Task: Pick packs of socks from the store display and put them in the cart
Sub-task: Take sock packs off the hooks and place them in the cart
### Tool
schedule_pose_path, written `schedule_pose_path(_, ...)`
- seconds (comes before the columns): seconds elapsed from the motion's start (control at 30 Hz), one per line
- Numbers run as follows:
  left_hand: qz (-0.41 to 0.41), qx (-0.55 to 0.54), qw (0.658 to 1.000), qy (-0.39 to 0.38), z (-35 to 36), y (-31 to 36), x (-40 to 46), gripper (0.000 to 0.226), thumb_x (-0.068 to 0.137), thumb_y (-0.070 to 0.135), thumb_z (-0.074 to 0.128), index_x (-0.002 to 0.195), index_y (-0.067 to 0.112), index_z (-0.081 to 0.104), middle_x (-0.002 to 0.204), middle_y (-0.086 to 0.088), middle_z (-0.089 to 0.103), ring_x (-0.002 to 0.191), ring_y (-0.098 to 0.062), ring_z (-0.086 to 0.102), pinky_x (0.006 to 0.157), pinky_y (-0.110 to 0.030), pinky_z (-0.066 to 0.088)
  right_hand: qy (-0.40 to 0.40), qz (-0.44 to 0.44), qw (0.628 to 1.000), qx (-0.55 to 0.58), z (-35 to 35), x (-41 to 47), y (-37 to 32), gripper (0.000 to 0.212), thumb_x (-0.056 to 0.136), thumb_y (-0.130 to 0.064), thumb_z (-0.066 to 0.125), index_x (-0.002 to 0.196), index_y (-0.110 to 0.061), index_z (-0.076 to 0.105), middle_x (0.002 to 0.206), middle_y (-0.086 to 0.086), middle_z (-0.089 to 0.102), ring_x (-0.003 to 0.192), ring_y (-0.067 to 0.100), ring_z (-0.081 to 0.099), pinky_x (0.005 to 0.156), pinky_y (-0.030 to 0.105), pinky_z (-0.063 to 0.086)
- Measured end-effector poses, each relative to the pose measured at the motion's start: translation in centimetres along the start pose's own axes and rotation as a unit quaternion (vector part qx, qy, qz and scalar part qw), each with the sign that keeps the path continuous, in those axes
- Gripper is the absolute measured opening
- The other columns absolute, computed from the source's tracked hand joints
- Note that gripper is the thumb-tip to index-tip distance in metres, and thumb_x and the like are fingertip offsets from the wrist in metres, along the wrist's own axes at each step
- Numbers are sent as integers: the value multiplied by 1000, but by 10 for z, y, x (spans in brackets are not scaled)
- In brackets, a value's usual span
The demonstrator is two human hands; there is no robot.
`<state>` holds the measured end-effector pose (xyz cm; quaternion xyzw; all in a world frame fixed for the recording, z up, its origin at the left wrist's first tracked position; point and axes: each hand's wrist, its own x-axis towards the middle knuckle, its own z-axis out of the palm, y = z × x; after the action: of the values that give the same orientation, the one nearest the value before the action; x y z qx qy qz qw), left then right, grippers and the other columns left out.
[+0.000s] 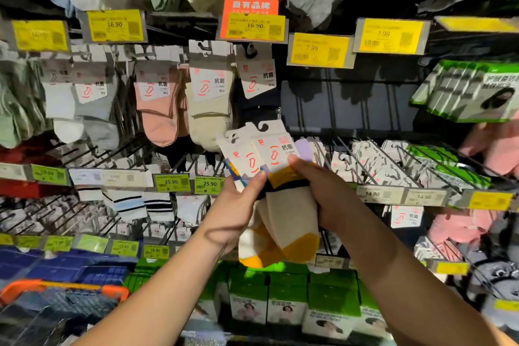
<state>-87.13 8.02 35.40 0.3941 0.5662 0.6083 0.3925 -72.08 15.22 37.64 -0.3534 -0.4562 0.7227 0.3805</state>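
Holding two sock packs (276, 191) by the display, the left hand (238, 205) pinches one, the right hand (323, 194) grips the other

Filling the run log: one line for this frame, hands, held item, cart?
left hand: pinches sock packs | right hand: grips sock packs | packs: off display, held up | cart: lower left, packs not in it

Two packs of socks (276, 205), cream bodies with yellow toes, navy and yellow cuff bands, white card headers with red print, held fanned and overlapping in front of the display pegs, headers up, toes down. Cart (64, 289), orange-rimmed, at lower left, well apart.
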Motion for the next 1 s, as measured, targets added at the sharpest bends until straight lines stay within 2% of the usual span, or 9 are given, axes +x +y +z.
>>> schedule_pose_path(0.17, -33, -71, 997, 10, 0, 3, -1, 69, 66, 57, 71, 125, 22, 65, 116, 6, 75, 115, -18, 67, 111, -45, 44, 14, -23, 999, -24, -8, 1, -8, 37, 97, -41, 59, 118, -13, 72, 110, 11, 76, 102, 32, 72, 94, 47, 56)
schedule_pose_path(0.33, -6, -42, 998, 50, -5, 18, -1, 22, 97, 29, 60, 115, 19, 66, 101, 10, 76, 96, -9, 70, 80, -24, 51, 66, -132, 984, -102, -29, -3, -30, 33, 97, -44, 60, 117, -20, 70, 103, -5, 78, 96, 15, 73, 87, 35, 57)
schedule_pose_path(0.43, 1, -51, 996, 72, -13, 29, 1, 45, 78, 50, 66, 117, 27, 64, 109, 5, 76, 104, -20, 71, 95, -43, 54, 91, -189, 967, -144, -40, -1, -44, 11, 99, -39, 59, 99, -29, 66, 91, -15, 75, 83, 1, 70, 74, 20, 53)
schedule_pose_path(0.5, 18, -54, 995, 80, -17, 34, 5, 54, 68, 58, 66, 115, 32, 63, 113, 6, 75, 107, -23, 70, 102, -54, 50, 80, -197, 968, -133, -38, 1, -51, 12, 101, -34, 58, 107, -27, 65, 108, -4, 76, 93, 9, 72, 80, 26, 56)
schedule_pose_path(0.6, 47, -57, 994, 74, -17, 43, 7, 35, 87, 45, 65, 119, 33, 60, 121, 7, 71, 113, -20, 67, 106, -52, 48, 59, -197, 972, -112, -31, 8, -60, 30, 104, -30, 52, 128, -13, 62, 116, 2, 75, 106, 19, 72, 92, 35, 58)
schedule_pose_path(0.67, 57, -61, 995, 62, -16, 47, 9, 53, 77, 53, 65, 126, 34, 58, 123, 9, 71, 115, -19, 67, 107, -53, 47, 50, -183, 976, -106, -30, 16, -66, 35, 102, -36, 56, 131, -17, 60, 120, 1, 74, 112, 22, 70, 103, 46, 52)
schedule_pose_path(0.73, 58, -60, 995, 56, -15, 49, 10, 59, 66, 61, 64, 121, 38, 60, 123, 10, 71, 114, -18, 67, 107, -53, 47, 49, -174, 979, -98, -27, 20, -72, 31, 102, -37, 57, 127, -20, 62, 112, -1, 76, 105, 19, 73, 94, 40, 56)
schedule_pose_path(0.83, 54, -59, 995, 54, -12, 50, 10, 41, 73, 54, 64, 112, 40, 61, 121, 9, 72, 113, -19, 68, 107, -52, 48, 50, -169, 981, -84, -27, 25, -76, 21, 104, -31, 54, 118, -20, 64, 98, -5, 79, 90, 12, 75, 70, 27, 59)
schedule_pose_path(1.0, 48, -72, 994, 66, -12, 47, 10, 26, 87, 41, 63, 112, 35, 61, 119, 6, 72, 111, -20, 69, 106, -53, 48, 67, -153, 985, -43, -34, 33, -69, 28, 101, -34, 59, 122, -17, 65, 112, 6, 76, 106, 28, 72, 101, 54, 52)
